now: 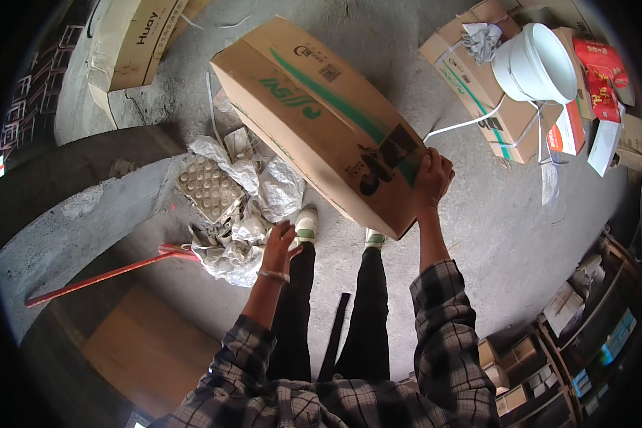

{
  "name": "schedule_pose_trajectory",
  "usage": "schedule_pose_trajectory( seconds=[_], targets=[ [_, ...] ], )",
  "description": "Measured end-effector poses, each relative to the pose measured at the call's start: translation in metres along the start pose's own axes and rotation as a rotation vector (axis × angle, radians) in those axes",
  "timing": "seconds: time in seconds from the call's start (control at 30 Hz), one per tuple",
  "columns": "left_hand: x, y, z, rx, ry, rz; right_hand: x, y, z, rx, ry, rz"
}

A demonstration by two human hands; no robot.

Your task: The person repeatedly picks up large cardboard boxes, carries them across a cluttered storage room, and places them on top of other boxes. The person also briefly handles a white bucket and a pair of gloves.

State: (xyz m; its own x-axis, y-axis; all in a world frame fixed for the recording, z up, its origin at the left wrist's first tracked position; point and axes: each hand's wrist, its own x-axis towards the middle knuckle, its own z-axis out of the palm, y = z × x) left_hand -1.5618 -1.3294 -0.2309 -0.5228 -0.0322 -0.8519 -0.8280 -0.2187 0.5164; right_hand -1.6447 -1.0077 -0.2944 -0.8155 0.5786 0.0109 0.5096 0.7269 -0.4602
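Observation:
A long cardboard box [321, 123] with green print lies tilted across the middle of the view. My right hand [432, 179] grips its near right end, with the fingers over the edge. Apart from the box, my left hand [282, 247] is held with its fingers spread and nothing in it, over the near side of a litter heap. In that heap are crumpled clear plastic bags [281, 184] and a grey egg tray [209, 187]. Whether the box touches the floor cannot be told.
A red-handled tool [101, 277] lies at the left by a concrete ledge [85, 208]. Upper left stands another carton [134, 48]. At the upper right a white bucket [529, 67] rests on a strapped carton [476, 101]. Shelves with boxes [545, 369] line the lower right.

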Motion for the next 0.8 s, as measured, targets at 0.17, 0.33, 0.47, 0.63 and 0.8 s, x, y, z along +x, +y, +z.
schedule_pose_trajectory(
  seconds=[0.17, 0.33, 0.47, 0.63, 0.8],
  targets=[
    [0.032, 0.046, -0.011, -0.173, -0.037, 0.016, -0.039, -0.022, -0.001, -0.101, 0.030, 0.061],
    [0.045, 0.092, 0.011, -0.115, -0.088, 0.015, -0.064, -0.030, -0.004, -0.111, 0.032, 0.083],
    [0.070, 0.096, 0.026, -0.016, 0.013, -0.018, -0.087, -0.043, 0.000, -0.153, 0.023, 0.089],
    [0.100, 0.068, 0.034, 0.213, 0.435, 0.044, -0.104, -0.054, -0.002, -0.160, 0.011, 0.067],
    [0.113, 0.046, 0.020, 0.322, 0.514, 0.142, -0.121, -0.051, -0.002, -0.151, -0.015, 0.072]
  ],
)
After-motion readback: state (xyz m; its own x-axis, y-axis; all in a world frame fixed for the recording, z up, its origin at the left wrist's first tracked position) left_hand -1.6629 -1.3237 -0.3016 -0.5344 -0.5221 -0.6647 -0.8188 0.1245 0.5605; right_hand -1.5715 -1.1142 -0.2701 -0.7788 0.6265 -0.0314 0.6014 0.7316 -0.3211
